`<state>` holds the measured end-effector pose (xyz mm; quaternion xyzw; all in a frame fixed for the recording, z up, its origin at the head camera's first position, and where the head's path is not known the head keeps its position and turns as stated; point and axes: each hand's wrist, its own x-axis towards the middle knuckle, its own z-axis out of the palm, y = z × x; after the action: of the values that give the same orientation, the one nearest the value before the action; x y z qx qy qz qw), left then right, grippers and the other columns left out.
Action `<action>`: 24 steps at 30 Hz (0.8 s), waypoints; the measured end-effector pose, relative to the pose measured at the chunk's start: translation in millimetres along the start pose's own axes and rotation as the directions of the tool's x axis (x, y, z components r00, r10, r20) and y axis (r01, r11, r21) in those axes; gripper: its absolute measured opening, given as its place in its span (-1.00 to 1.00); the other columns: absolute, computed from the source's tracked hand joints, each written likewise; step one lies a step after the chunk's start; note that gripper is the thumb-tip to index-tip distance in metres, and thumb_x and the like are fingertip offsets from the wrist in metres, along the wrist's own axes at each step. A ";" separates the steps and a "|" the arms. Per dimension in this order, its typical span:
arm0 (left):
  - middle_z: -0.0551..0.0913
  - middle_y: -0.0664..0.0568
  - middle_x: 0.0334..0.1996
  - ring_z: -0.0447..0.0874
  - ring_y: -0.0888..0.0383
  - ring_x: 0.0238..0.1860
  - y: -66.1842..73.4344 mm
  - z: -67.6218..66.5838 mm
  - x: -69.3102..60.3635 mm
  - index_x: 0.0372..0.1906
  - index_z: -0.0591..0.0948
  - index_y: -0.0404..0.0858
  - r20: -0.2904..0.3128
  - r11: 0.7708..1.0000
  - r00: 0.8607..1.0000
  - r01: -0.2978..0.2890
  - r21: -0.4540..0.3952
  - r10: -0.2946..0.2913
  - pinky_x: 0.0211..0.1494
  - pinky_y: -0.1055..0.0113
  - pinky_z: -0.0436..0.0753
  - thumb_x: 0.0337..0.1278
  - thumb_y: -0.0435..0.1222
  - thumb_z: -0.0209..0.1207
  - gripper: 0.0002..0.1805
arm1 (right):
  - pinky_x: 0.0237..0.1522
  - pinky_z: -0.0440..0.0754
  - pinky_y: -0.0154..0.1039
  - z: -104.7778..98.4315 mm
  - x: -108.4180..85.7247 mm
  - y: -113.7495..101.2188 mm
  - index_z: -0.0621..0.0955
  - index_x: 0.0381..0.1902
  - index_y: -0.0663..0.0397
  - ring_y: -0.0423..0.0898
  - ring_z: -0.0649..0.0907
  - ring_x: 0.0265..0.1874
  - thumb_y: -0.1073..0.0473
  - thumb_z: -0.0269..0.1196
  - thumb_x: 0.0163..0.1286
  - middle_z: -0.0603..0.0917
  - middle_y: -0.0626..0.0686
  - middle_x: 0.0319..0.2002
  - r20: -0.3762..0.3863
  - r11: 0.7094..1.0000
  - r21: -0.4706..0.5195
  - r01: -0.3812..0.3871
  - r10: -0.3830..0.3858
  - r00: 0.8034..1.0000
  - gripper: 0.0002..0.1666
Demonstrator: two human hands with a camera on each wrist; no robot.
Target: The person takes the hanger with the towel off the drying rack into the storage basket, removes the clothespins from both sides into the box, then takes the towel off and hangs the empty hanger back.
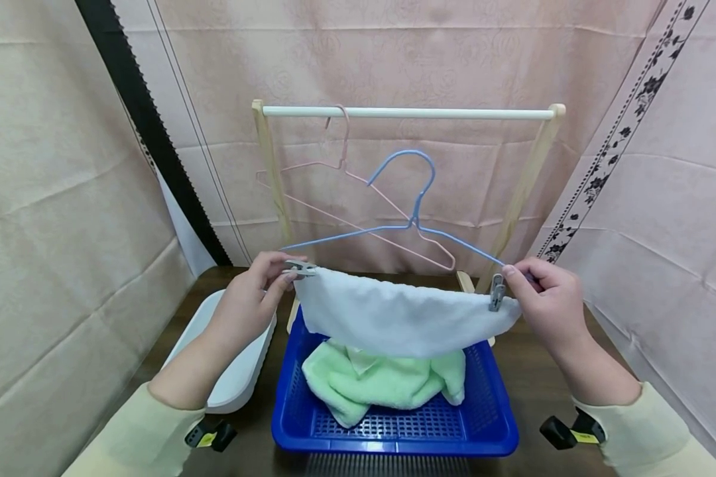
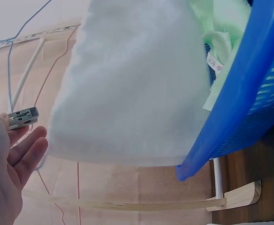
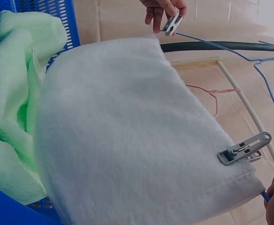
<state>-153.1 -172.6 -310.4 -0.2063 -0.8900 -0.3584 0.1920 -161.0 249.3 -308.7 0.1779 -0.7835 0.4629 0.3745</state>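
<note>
A white towel (image 1: 406,318) hangs folded over the lower part of a blue hanger (image 1: 364,232), whose hook points up. My left hand (image 1: 244,301) pinches a grey clothespin (image 1: 301,267) near the towel's left upper corner; whether it bites the cloth I cannot tell. At the opposite end, my right hand (image 1: 549,298) grips the hanger's right corner. Beside those fingers a second grey clothespin (image 3: 244,149) is clamped on the towel's upper edge. Below the towel, a light green towel (image 1: 388,381) lies crumpled in a blue basket (image 1: 394,445).
Behind the hands stands a rack with a white rail (image 1: 406,113) and wooden posts. A pink hanger (image 1: 344,142) hangs tilted from the rail. On the left of the brown table (image 1: 539,371) sits a white tray-like container (image 1: 238,377). Pale cloth (image 1: 662,265) surrounds the table.
</note>
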 end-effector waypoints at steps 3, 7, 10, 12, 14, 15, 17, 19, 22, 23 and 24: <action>0.59 0.14 0.23 0.72 0.06 0.00 0.1 -0.9 0.0 0.22 0.36 -0.10 0.007 1.000 1.000 0.003 -0.005 -0.003 -0.03 0.09 0.69 0.50 -0.21 0.02 -0.69 | -0.67 0.17 -0.36 -0.7 0.3 0.3 0.66 -0.54 0.27 -0.27 0.28 -0.69 0.47 0.30 0.24 0.36 -0.15 -0.70 -0.004 1.000 0.012 -0.013 0.013 1.000 -0.83; 0.60 0.15 0.21 0.70 0.08 0.01 0.0 -2.7 -0.9 0.23 0.37 -0.08 -0.006 1.000 1.000 0.009 -0.006 -0.009 -0.02 0.06 0.69 0.50 -0.22 0.03 -0.69 | -0.67 0.17 -0.36 -1.1 0.5 -0.1 0.65 -0.54 0.28 -0.26 0.27 -0.69 0.47 0.30 0.25 0.36 -0.14 -0.71 -0.001 1.000 0.014 -0.018 0.018 1.000 -0.83; 0.64 0.13 0.16 0.70 0.08 -0.02 -0.6 -3.9 -2.2 0.23 0.39 -0.08 -0.017 1.000 1.000 0.014 0.005 -0.014 -0.06 0.06 0.70 0.47 -0.20 0.07 -0.68 | -0.66 0.18 -0.36 -1.4 -0.1 -1.3 0.65 -0.56 0.26 -0.26 0.28 -0.69 0.46 0.30 0.25 0.37 -0.14 -0.70 0.000 1.000 0.010 -0.021 0.021 1.000 -0.82; 0.68 0.10 0.09 0.70 0.07 -0.07 -0.7 -5.2 -3.5 0.23 0.41 -0.07 -0.026 1.000 0.999 0.018 0.018 -0.018 -0.10 0.05 0.70 0.45 -0.18 0.10 -0.66 | -0.66 0.18 -0.36 -1.6 -0.5 -2.4 0.65 -0.56 0.24 -0.26 0.28 -0.68 0.45 0.30 0.25 0.37 -0.14 -0.70 0.000 1.000 0.005 -0.027 0.027 1.000 -0.81; 0.71 0.07 0.03 0.70 0.07 -0.12 -1.0 -6.9 -5.0 0.24 0.44 -0.08 -0.041 0.999 0.999 0.014 0.034 -0.013 -0.14 0.07 0.70 0.41 -0.18 0.16 -0.62 | -0.66 0.18 -0.36 -1.8 -0.6 -3.2 0.66 -0.57 0.21 -0.26 0.28 -0.68 0.44 0.30 0.26 0.36 -0.14 -0.70 0.000 1.000 -0.004 -0.031 0.031 1.000 -0.80; 0.72 0.06 0.00 0.70 0.08 -0.15 -1.2 -7.9 -5.9 0.24 0.46 -0.09 -0.050 0.999 0.999 0.011 0.043 -0.008 -0.16 0.08 0.70 0.39 -0.18 0.18 -0.61 | -0.66 0.18 -0.36 -1.9 -0.6 -3.4 0.66 -0.56 0.19 -0.25 0.28 -0.68 0.44 0.30 0.26 0.36 -0.13 -0.70 0.001 0.999 -0.009 -0.034 0.034 0.999 -0.79; 0.73 0.03 -0.04 0.71 0.06 -0.15 -1.4 -9.8 -7.7 0.26 0.48 -0.09 -0.061 0.998 0.998 0.011 0.058 -0.008 -0.17 0.06 0.70 0.37 -0.17 0.21 -0.58 | -0.66 0.18 -0.36 -2.0 -0.6 -3.4 0.66 -0.56 0.19 -0.25 0.28 -0.68 0.43 0.30 0.27 0.35 -0.13 -0.70 0.006 0.999 -0.013 -0.036 0.036 0.999 -0.80; 0.74 0.02 -0.07 0.71 0.06 -0.17 -2.1 -11.7 -9.2 0.28 0.50 -0.11 -0.070 0.997 0.998 0.003 0.079 0.003 -0.19 0.06 0.70 0.35 -0.18 0.23 -0.55 | -0.66 0.18 -0.35 -2.1 -0.6 -2.7 0.67 -0.55 0.19 -0.25 0.28 -0.68 0.44 0.31 0.26 0.35 -0.12 -0.70 0.009 0.999 -0.012 -0.034 0.034 0.999 -0.80; 0.74 0.01 -0.11 0.71 0.06 -0.19 -4.2 -14.0 -10.7 0.31 0.51 -0.12 -0.076 0.995 0.997 -0.008 0.097 0.016 -0.16 0.05 0.70 0.33 -0.21 0.25 -0.52 | -0.66 0.17 -0.35 -2.3 -1.2 -1.5 0.67 -0.55 0.18 -0.26 0.27 -0.68 0.44 0.31 0.26 0.35 -0.13 -0.70 0.009 0.999 -0.017 -0.030 0.030 0.999 -0.80; 0.74 0.01 -0.12 0.70 0.07 -0.19 -5.1 -14.8 -11.1 0.31 0.51 -0.13 -0.078 0.995 0.997 -0.013 0.100 0.021 -0.15 0.04 0.70 0.32 -0.22 0.26 -0.52 | -0.66 0.17 -0.35 -2.4 -1.4 -1.1 0.67 -0.55 0.18 -0.26 0.27 -0.68 0.44 0.31 0.25 0.35 -0.13 -0.71 0.008 0.999 -0.020 -0.029 0.029 1.000 -0.80; 0.73 0.01 -0.12 0.70 0.08 -0.19 -6.2 -15.7 -11.5 0.31 0.52 -0.14 -0.081 0.994 0.996 -0.017 0.104 0.025 -0.14 0.05 0.70 0.31 -0.23 0.26 -0.51 | -0.66 0.17 -0.35 -2.4 -1.6 -0.7 0.67 -0.56 0.18 -0.26 0.27 -0.68 0.44 0.31 0.25 0.34 -0.13 -0.71 0.007 0.999 -0.022 -0.028 0.028 1.000 -0.80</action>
<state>-143.5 -190.5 -309.0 -0.1906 -0.8964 -0.3180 0.2429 -158.5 250.9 -308.8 0.1647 -0.7922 0.4589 0.3670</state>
